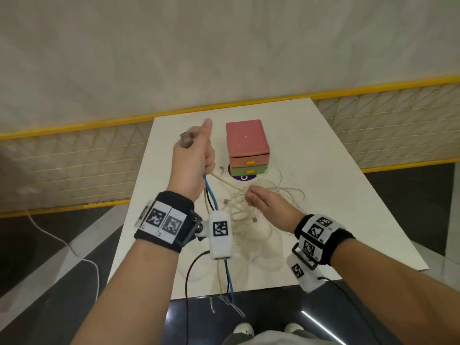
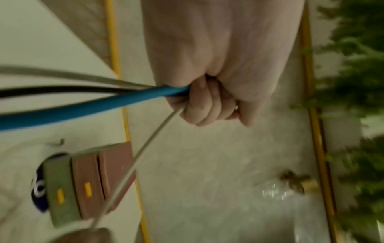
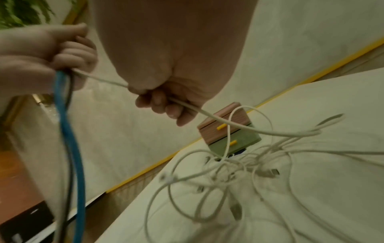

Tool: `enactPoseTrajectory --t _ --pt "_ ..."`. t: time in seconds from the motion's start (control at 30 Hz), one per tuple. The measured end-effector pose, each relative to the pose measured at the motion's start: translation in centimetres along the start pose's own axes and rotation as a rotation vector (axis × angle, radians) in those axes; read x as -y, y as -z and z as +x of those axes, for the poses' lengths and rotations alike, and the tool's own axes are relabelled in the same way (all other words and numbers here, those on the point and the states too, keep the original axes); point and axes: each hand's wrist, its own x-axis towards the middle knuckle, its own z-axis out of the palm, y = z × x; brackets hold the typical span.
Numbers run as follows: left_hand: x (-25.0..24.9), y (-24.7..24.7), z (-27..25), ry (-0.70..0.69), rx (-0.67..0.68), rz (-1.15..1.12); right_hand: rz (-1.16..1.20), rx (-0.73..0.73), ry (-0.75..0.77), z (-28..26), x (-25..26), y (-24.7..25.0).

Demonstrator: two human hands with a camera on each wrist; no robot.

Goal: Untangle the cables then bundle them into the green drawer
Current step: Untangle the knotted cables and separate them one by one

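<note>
My left hand (image 1: pixel 193 155) is raised above the table, fist closed round a blue cable (image 1: pixel 211 195), a black cable (image 2: pixel 62 89), a grey one and a white cable (image 1: pixel 224 181). The blue and black cables hang down past the table's near edge. My right hand (image 1: pixel 258 199) pinches the same white cable (image 3: pixel 207 113) a short way along, just above a tangle of white cables (image 1: pixel 251 212) on the table. A small drawer unit stands behind: pink top (image 1: pixel 245 136), pink drawer, and a green drawer (image 1: pixel 249 169) at the bottom, which looks closed.
The white table (image 1: pixel 323 170) ends close to me, with dark floor below. A yellow-railed mesh fence (image 1: pixel 74 158) runs behind the table. A loose white cord (image 1: pixel 62 242) lies on the floor at the left. Greenery (image 2: pixel 357 65) shows beyond the rail.
</note>
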Motion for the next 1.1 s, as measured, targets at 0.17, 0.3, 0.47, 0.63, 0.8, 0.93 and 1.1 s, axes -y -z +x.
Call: enactPoseTrajectory --t 0.17,0.3,0.47,0.63,0.8,0.93,1.1 --pt "2.0 -0.6 -0.8 0.048 0.315 0.882 -0.004 -0.158 0.018 3.2 0.3 3.3" --pt "1.9 -0.1 -0.2 0.017 0.296 1.091 -0.005 -0.100 0.075 4.4 1.4 5.3" --pt "-0.1 3.9 2.5 -0.135 -0.214 0.871 -0.035 -0.180 -0.038 3.0 -0.7 8.2" --pt "1.7 1.1 1.2 -0.315 0.030 0.839 -0.059 -0.182 -0.001 4.5 0.3 7.5" --pt "3.8 -2.7 1.3 -0.156 0.306 0.829 0.012 -0.171 0.135 5.3 2.6 7.0" --pt "3.2 -1.9 2.8 -0.207 0.209 0.785 0.048 -0.173 0.148 4.2 1.5 7.9" --pt "1.5 0.1 3.9 -0.335 -0.153 0.729 -0.028 -0.177 0.049 3.1 -1.6 7.5"
